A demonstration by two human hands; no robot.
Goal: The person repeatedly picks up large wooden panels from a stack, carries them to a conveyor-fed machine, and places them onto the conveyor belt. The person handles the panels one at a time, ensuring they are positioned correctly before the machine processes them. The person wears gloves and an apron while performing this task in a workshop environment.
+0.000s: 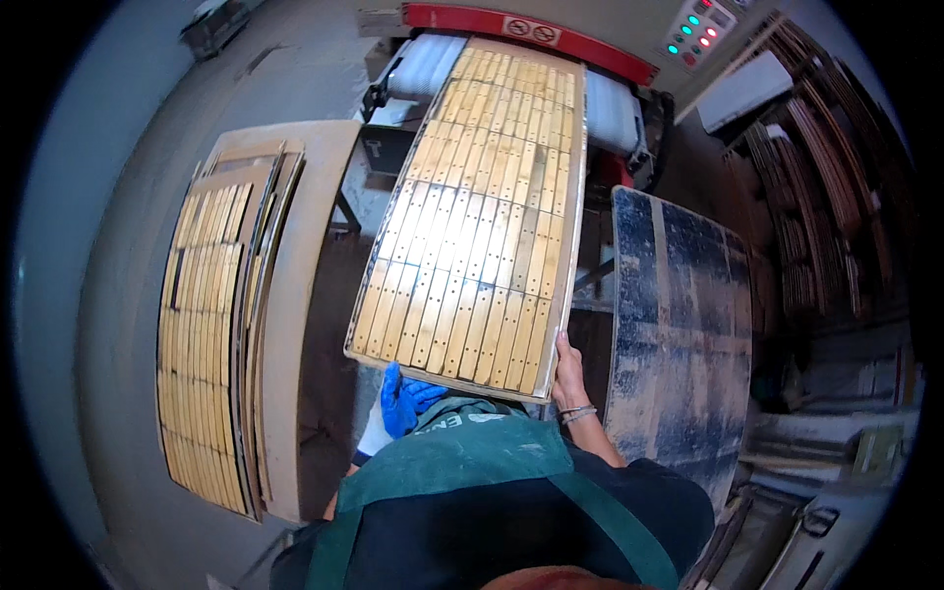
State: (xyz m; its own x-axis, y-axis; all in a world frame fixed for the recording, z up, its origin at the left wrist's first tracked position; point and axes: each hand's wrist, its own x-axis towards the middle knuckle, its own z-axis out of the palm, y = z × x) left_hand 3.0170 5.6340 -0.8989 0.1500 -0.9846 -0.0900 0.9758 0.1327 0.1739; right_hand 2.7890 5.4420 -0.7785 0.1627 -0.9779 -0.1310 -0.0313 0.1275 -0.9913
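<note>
A long board (462,226) covered with rows of pale wooden slats, each with small dark holes, stretches from my body to the machine. Its far end lies under the machine's red bar (531,29). My left hand (401,401), in a blue and white glove, is closed at the near edge, its thumb against the rim and its other fingers partly hidden below. My bare right hand (568,374), with bracelets at the wrist, grips the board's right side by the near corner. Its fingers go out of sight underneath.
At left, a stack of similar slatted boards (202,334) lies on a tan panel (295,393). A worn dark blue table (678,334) stands at right. White rollers (612,108) flank the board; a lit control panel (700,31) and stacked sheets (796,197) are beyond.
</note>
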